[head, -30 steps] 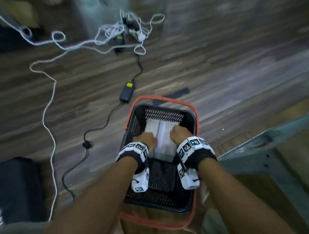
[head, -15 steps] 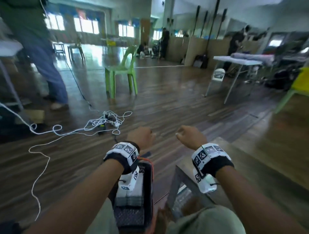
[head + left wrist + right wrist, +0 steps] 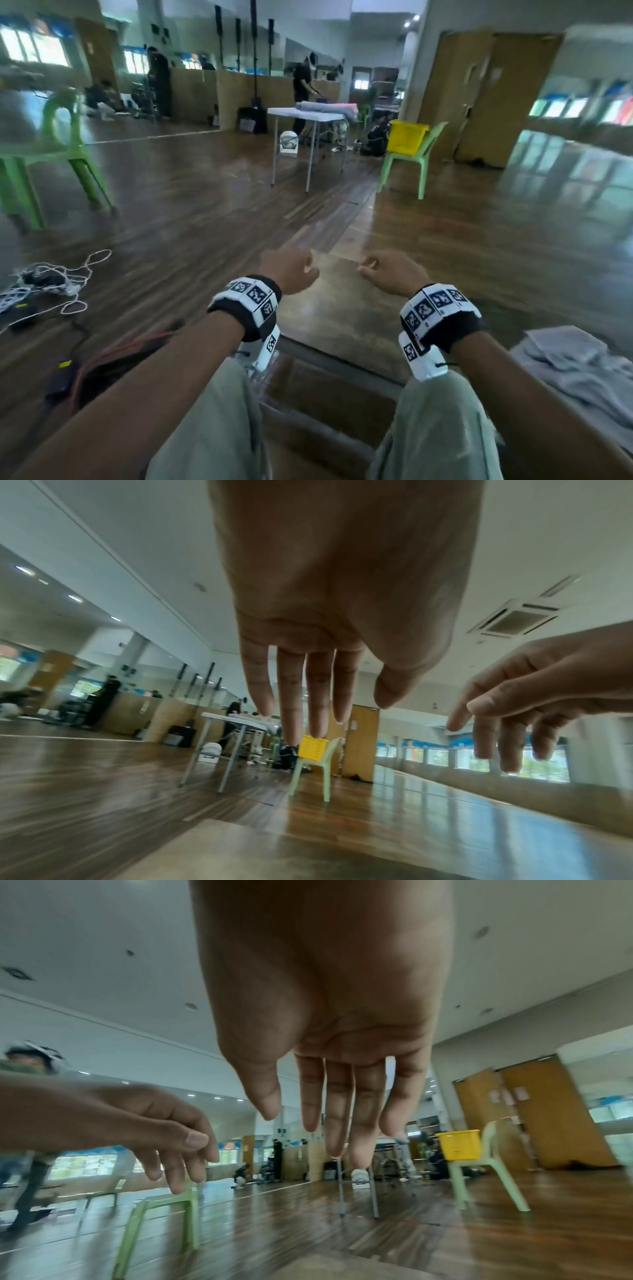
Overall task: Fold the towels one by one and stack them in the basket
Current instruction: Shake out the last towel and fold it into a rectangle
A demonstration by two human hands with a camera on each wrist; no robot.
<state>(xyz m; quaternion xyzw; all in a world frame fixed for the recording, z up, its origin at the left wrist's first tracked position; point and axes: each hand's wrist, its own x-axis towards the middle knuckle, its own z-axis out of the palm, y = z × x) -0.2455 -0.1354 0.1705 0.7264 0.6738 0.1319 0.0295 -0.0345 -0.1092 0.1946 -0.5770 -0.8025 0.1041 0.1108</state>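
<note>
Both my hands hover empty above a low wooden table (image 3: 342, 318) in front of my knees. My left hand (image 3: 291, 270) and right hand (image 3: 390, 274) hang with loose, relaxed fingers and hold nothing. The left wrist view shows the left hand (image 3: 344, 710) with straight fingers, and the right hand (image 3: 514, 710) beside it. The right hand (image 3: 291, 1118) looks the same in its own wrist view. A heap of crumpled grey towels (image 3: 575, 370) lies at the lower right. The dark basket with an orange rim (image 3: 130, 346) sits low at my left, mostly hidden by my left arm.
White cables (image 3: 61, 284) and a black power adapter (image 3: 60, 377) lie on the wooden floor at the left. A green chair (image 3: 51, 150) stands at far left. Farther off are a white folding table (image 3: 305, 114), a yellow bin (image 3: 407, 137) on a green chair, and people.
Both hands have come up out of the basket, leaving a folded towel inside, and now hang over the table. The head view has swung up and to the right.
</note>
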